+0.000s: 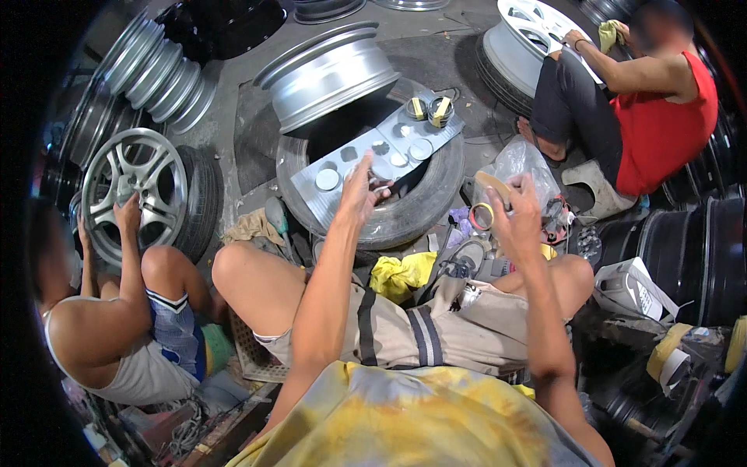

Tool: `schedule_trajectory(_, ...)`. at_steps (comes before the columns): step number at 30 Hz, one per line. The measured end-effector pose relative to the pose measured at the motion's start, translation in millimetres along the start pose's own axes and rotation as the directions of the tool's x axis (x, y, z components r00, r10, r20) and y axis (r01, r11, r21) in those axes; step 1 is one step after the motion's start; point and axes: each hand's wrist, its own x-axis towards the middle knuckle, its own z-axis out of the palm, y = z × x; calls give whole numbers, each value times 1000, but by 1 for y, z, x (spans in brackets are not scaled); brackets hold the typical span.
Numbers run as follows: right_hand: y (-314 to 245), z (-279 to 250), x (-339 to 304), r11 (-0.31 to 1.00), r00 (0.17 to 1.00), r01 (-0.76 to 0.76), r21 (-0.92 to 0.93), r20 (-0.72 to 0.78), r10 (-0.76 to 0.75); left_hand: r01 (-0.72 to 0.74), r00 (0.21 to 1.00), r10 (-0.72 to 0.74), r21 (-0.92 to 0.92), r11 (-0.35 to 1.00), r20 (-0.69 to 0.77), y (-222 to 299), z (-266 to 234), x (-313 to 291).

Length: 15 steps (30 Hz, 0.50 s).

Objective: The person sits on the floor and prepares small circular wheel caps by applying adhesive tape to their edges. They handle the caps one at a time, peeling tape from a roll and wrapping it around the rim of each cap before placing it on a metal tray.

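My left hand (360, 191) is over the near edge of a grey panel (436, 134), fingers apart, apparently holding nothing. That panel lies across a tire (393, 226) on the floor and bears round lids, dark patches and two small jars (440, 113) with yellow tape. Raised to the right of the tire, my right hand (517, 212) is closed on a flat tan disc (493, 186). A yellow tape ring (482, 216) shows beside its fingers; whether the hand holds it too, I cannot tell.
A silver wheel rim (334, 78) leans on the tire's far side. One person (117, 335) at left handles a spoked wheel (136, 194); another (661, 117) at right works on a white wheel (525, 39). A yellow cloth (403, 274) lies before my lap, and black rims (700, 257) stand right.
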Motion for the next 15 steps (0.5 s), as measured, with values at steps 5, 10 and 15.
schedule_trajectory(5, 29, -54, 15, 993, 969, -70, -94, 229, 90, -189, 970, 239, 727, 660, 36, -9, -25, 98)
schedule_trajectory(10, 69, -49, -2, 980, 953, -179, -85, 232, 195, -314, 920, 272, 946, 79, 283, -18, -36, 175)
schedule_trajectory(15, 60, -47, 10, 979, 951, -204, -2, 238, 198, -272, 878, 259, 865, -422, 403, -10, -13, 172)
